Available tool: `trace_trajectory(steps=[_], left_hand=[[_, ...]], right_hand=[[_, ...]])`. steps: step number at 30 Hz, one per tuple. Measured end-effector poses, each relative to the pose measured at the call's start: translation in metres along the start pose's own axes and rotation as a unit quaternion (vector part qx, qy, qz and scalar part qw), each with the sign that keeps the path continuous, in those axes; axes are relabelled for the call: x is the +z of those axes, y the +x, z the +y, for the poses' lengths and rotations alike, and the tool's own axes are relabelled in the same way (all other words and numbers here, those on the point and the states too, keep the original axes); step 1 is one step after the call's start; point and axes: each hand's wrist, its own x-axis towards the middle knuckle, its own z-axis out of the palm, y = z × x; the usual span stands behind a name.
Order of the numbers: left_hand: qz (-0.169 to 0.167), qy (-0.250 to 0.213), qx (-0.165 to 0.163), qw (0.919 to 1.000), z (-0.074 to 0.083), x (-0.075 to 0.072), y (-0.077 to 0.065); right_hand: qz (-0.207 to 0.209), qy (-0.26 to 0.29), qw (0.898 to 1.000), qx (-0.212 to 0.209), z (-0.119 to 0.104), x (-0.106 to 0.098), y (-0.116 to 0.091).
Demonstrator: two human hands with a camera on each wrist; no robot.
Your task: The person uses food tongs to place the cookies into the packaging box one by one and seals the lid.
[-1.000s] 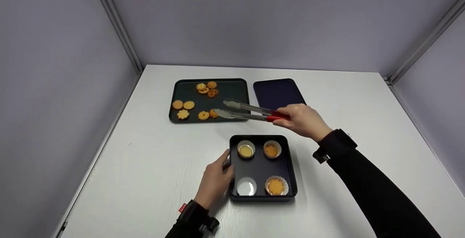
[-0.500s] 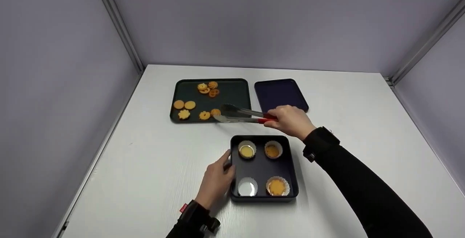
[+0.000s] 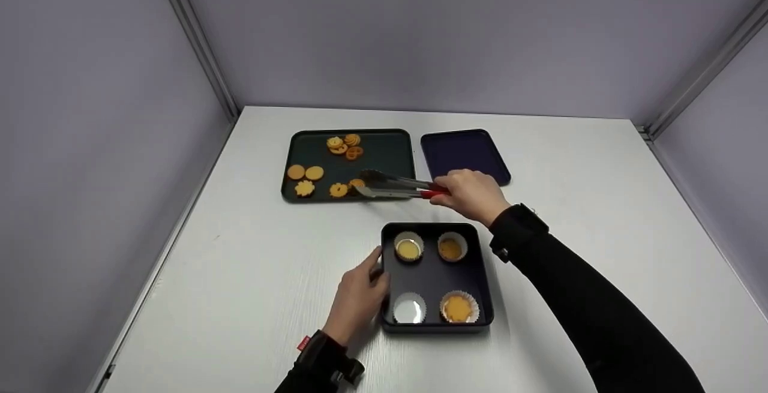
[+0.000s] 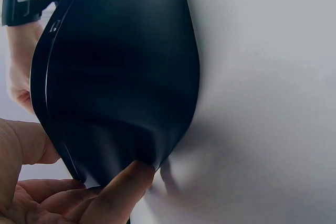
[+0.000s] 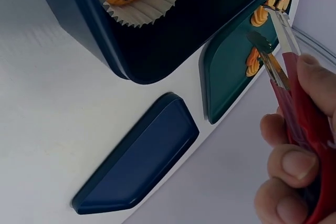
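My right hand (image 3: 474, 195) grips red-handled metal tongs (image 3: 393, 193). Their parted tips straddle a swirled cookie (image 3: 358, 183) at the front edge of the dark green tray (image 3: 384, 147), partly covering it. In the right wrist view, the fingers (image 5: 294, 166) wrap the red handles. My left hand (image 3: 355, 297) holds the left side of a square dark baking pan (image 3: 435, 279), its fingertips against the outer wall in the left wrist view. Inside the pan, paper cups hold a pale round cookie (image 3: 408, 250), a brown one (image 3: 450, 249) and a flower-shaped one (image 3: 458, 308); the front-left paper cup (image 3: 410, 309) is empty.
Several other cookies lie on the green tray: a ring-shaped flower cookie (image 3: 338, 190) beside the tongs, a group at left and a cluster with a pretzel (image 3: 354, 153) at the back. A small dark blue tray (image 3: 465, 153) stands right of it. Grey panels surround the white table (image 3: 240, 285).
My right hand has moved left with the tongs, which have come down at the swirled cookie, their tips closer together. The left hand stays at the pan.
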Motion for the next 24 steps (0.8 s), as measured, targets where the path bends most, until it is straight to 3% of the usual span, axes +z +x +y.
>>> trace_trajectory(steps=[24], left_hand=[[-0.012,-0.011,-0.016,0.9997,0.0027,-0.0009,-0.0007]], right_hand=[[0.032,-0.039,0.999,-0.02,-0.0032,0.0085,0.0024]])
